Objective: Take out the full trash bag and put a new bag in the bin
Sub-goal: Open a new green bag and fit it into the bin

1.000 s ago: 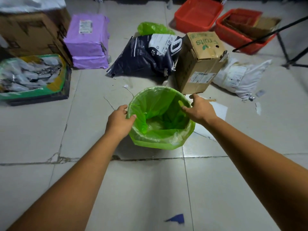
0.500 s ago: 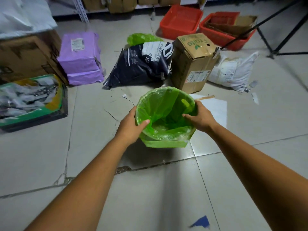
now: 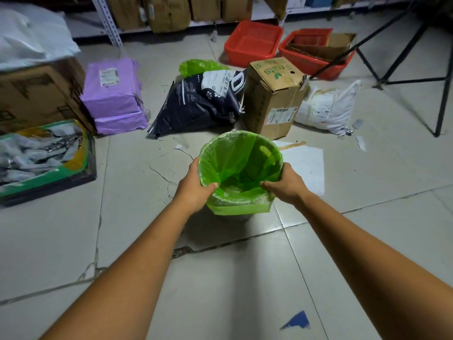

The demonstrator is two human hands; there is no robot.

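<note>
Since a second ago your hands have slid toward the near side of the rim. At frame centre, your left hand (image 3: 196, 190) and right hand (image 3: 284, 184) each pinch the green bag (image 3: 241, 165) over the lip of the bin (image 3: 235, 218), thumbs inside. The bag lines the bin, which stands on the floor tiles (image 3: 232, 290). You appear to be fitting the new liner; next, fold its edge down evenly all round. A second green bag (image 3: 199, 66) lies upper centre.
</note>
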